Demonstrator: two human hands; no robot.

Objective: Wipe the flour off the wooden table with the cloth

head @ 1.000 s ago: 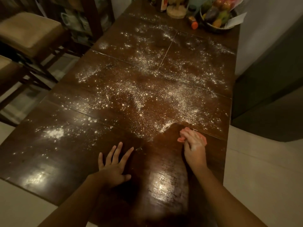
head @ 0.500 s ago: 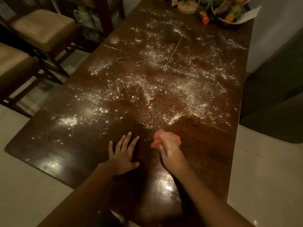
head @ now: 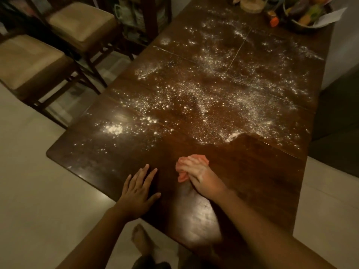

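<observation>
A long dark wooden table (head: 262, 171) runs away from me, and white flour (head: 204, 105) is scattered over its middle and far parts. The near right strip of the top is wiped dark. My right hand (head: 202, 177) grips a bunched pink cloth (head: 182, 171) and presses it onto the table near the front edge. My left hand (head: 138, 193) lies flat with fingers spread on the table's near left edge, beside the cloth. A thicker flour patch (head: 113, 129) sits near the table's left corner.
Two cushioned chairs (head: 31, 61) stand to the left of the table. A bowl of fruit (head: 308, 14), a round wooden item (head: 251, 5) and a small orange-capped bottle (head: 274, 20) stand at the far end. My bare foot (head: 141, 239) is on the pale floor under the near edge.
My right hand has dragged the pink cloth leftward and toward me across the wiped strip. My left hand has stayed flat on the table. The view has shifted right.
</observation>
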